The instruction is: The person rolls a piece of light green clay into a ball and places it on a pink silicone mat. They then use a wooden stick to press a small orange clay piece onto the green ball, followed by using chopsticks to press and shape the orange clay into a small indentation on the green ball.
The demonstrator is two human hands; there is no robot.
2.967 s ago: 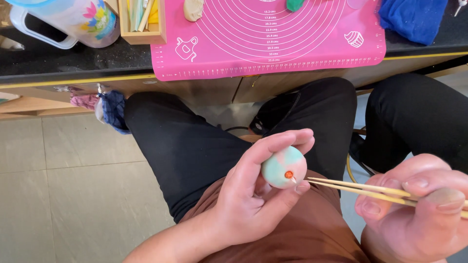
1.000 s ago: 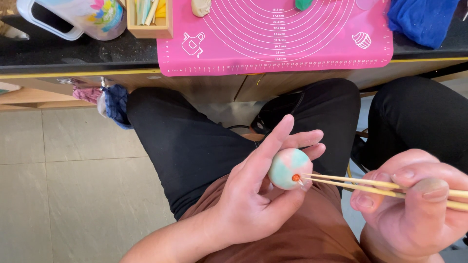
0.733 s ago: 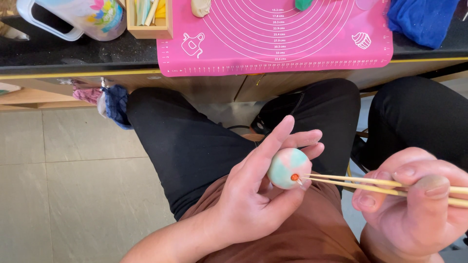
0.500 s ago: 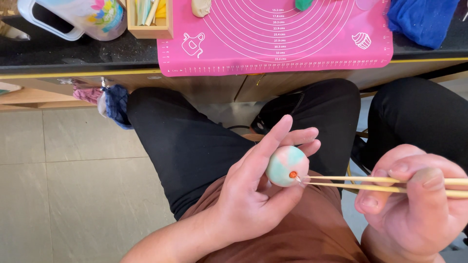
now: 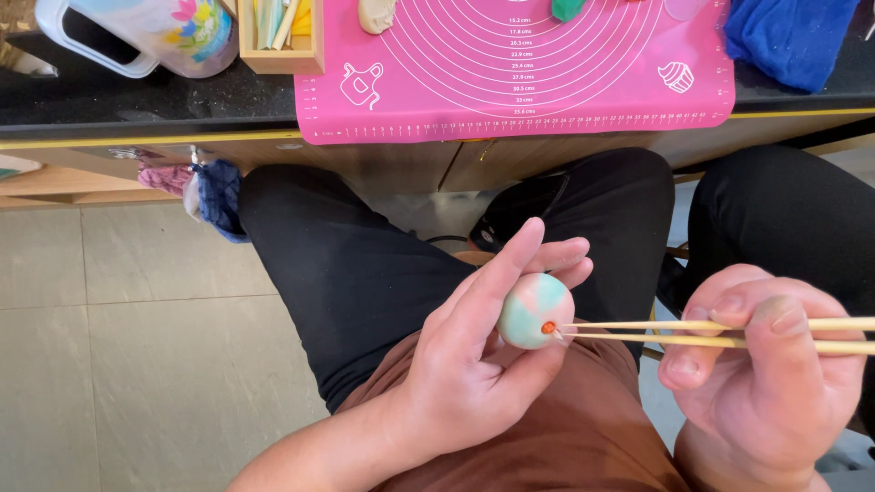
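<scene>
At the far left edge of the dark surface (image 5: 137,96) stands a white jug (image 5: 137,32) with flowers painted on it. Just beside it is a small wooden box (image 5: 278,55) with sticks inside. Next comes a big pink mat (image 5: 510,87) with white rings, lying along the front edge. A tan lump (image 5: 375,13) and a green lump (image 5: 567,8) sit at the top of the mat. A blue cloth (image 5: 788,41) lies at the right end.

Below the surface, over the person's lap, the left hand (image 5: 474,364) is curled around a little ball (image 5: 535,311), pink and green with a tiny orange dot. The fingers and thumb hold the ball snugly. Two thin wooden sticks (image 5: 711,331) touch the ball at the orange dot with their tips. The right hand (image 5: 775,374) is closed around the sticks, pinching them with thumb and fingers.
</scene>
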